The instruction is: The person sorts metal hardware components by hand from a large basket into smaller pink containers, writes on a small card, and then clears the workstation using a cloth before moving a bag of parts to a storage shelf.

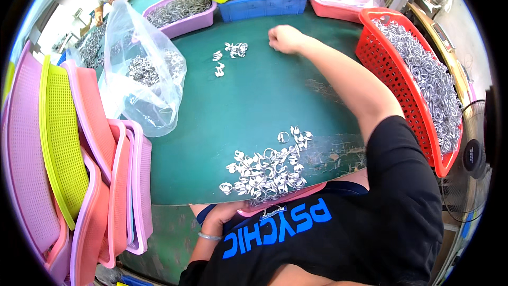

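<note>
**Two ring piles on the green counter**

My right hand, fingers curled together, rests by the far edge near a few loose metal rings. My left hand holds a pink tray under the near edge, below the larger shiny heap; I cannot tell its finger spacing. One red mesh basket sits right.

Bright, even daylight, probably from upper left, where background blows out to white. Shadows soft and short on green table. Glare on clear plastic bag. Strong fisheye bending at rim, black vignette in corners. Centre sharp; far trays and stacked baskets slightly soft.
</note>
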